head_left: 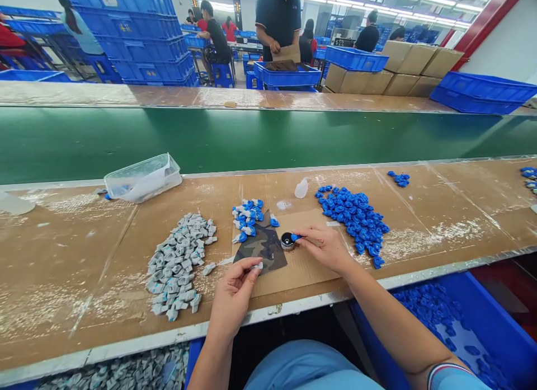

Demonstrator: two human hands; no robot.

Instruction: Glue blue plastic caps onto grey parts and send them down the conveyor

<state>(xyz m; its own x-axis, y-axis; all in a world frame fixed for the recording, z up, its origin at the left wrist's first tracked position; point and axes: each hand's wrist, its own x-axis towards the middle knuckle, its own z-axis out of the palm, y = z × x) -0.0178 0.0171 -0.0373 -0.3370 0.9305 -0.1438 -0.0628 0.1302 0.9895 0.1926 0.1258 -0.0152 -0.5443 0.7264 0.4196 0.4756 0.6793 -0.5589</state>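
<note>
My left hand (pixel 238 286) pinches a small grey plastic part (pixel 259 266) over the near edge of a camouflage cloth (pixel 264 247). Between the fingertips of my right hand (pixel 325 245) is a small blue plastic part (pixel 295 237), held at the rim of a round black container (pixel 287 242). A pile of grey parts (pixel 178 264) lies left of my left hand, with one loose grey part (pixel 208 268) nearer to it. Blue parts (pixel 354 214) are heaped to the right, beyond my right hand. Joined blue-and-grey pieces (pixel 248 215) sit at the cloth's far left.
Past the cardboard-covered bench (pixel 113 300) runs a green conveyor belt (pixel 251 135). A clear plastic tub (pixel 142 180) stands at the belt's near edge. Below the bench are a blue bin (pixel 490 309) of blue parts and grey parts (pixel 121 373). A person (pixel 279 20) stands across the belt.
</note>
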